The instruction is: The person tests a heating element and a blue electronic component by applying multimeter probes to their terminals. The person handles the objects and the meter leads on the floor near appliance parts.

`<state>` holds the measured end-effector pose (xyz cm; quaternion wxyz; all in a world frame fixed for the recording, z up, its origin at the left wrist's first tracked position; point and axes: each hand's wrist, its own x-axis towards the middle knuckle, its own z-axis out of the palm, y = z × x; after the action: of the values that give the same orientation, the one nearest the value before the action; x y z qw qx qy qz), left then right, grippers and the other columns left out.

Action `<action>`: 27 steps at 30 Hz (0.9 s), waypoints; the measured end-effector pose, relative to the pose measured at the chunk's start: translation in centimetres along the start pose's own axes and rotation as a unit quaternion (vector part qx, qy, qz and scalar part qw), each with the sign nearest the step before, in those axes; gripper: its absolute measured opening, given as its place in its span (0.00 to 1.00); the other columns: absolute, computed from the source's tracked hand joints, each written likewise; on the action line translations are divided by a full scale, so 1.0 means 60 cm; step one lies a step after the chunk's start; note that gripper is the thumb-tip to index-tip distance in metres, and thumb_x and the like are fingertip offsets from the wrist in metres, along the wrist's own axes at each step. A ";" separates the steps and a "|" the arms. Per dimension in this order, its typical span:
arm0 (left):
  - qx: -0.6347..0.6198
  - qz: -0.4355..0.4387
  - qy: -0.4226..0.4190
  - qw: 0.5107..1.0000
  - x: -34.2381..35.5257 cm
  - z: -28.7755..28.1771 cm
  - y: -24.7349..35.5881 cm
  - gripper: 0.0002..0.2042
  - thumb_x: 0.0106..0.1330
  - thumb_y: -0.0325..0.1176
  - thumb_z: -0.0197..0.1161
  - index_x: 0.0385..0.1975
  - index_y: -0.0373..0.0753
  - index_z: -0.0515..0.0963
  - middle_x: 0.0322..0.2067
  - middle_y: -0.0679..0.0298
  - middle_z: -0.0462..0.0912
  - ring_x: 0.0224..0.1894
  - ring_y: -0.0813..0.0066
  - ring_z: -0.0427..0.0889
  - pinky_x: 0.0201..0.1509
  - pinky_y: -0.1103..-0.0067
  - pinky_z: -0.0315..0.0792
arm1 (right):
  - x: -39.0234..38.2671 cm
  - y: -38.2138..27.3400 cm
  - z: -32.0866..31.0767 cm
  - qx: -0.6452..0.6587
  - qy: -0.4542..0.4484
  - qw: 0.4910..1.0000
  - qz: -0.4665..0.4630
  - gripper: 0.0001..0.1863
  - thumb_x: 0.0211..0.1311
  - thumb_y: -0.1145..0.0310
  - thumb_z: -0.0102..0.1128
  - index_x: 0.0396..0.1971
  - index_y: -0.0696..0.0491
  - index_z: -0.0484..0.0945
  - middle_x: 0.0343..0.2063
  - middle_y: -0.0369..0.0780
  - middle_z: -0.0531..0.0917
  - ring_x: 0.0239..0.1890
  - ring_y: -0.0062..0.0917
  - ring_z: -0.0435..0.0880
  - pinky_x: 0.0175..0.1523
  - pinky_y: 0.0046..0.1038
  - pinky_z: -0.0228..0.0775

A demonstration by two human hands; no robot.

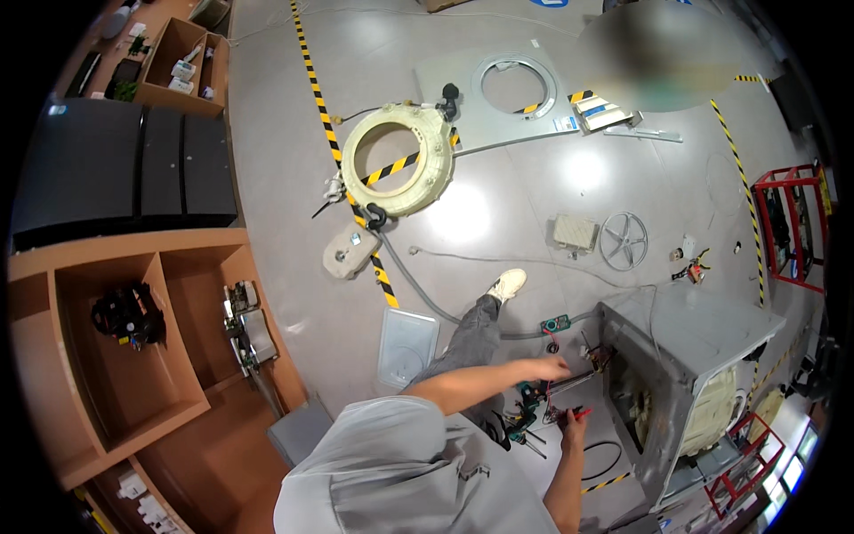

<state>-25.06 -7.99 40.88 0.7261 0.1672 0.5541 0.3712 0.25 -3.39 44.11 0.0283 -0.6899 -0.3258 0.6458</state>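
I lean beside a grey washing-machine cabinet (689, 329) with its side opening toward me. My left hand (553, 368) is closed with fingertips pinched near the wiring at the cabinet's lower edge; whatever it holds is too small to make out. My right hand (576, 427) grips a red test probe (582, 413), lower down beside loose wires. A green multimeter (556, 324) lies on the floor just beyond my left hand. Several hand tools with green and black handles (527, 411) lie between my arms. A wiring bundle (601, 358) hangs at the cabinet's corner.
A cream tub ring (436, 169), a grey panel with a round hole (480, 120), a concrete weight (349, 252), a spoked pulley (624, 241) and pliers (699, 261) lie on the floor. A grey hose (409, 280) runs past my foot. Wooden shelving (133, 240) stands left.
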 end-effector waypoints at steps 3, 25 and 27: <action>-0.063 -0.069 0.117 0.989 -0.073 -0.185 0.052 0.18 0.68 0.43 0.56 0.48 0.37 0.76 0.39 0.62 0.79 0.39 0.72 0.75 0.41 0.73 0.72 | -0.005 -0.014 -0.017 -0.077 0.020 0.997 0.020 0.04 0.69 0.72 0.51 0.41 0.51 0.72 0.28 0.36 0.80 0.27 0.23 0.78 0.32 0.27 0.73; 0.033 -0.294 0.421 0.858 -0.352 -0.367 -0.228 0.18 0.60 0.41 0.58 0.43 0.35 0.81 0.43 0.48 0.82 0.50 0.52 0.80 0.55 0.68 0.72 | 0.000 -0.165 0.002 -0.196 0.006 0.979 0.052 0.07 0.68 0.67 0.54 0.43 0.50 0.73 0.36 0.35 0.83 0.38 0.23 0.81 0.41 0.31 0.73; 0.016 -0.277 0.433 0.858 -0.366 -0.358 -0.241 0.18 0.60 0.42 0.59 0.43 0.35 0.81 0.44 0.48 0.82 0.50 0.52 0.80 0.55 0.67 0.72 | -0.002 -0.165 0.005 -0.203 -0.003 0.978 0.045 0.07 0.67 0.67 0.54 0.42 0.50 0.73 0.36 0.35 0.83 0.37 0.22 0.81 0.40 0.31 0.74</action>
<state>-42.29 -37.21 39.28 0.4833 -0.1589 0.8416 0.1812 -4.11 4.22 48.70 -0.1417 -0.6934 -0.4188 0.5689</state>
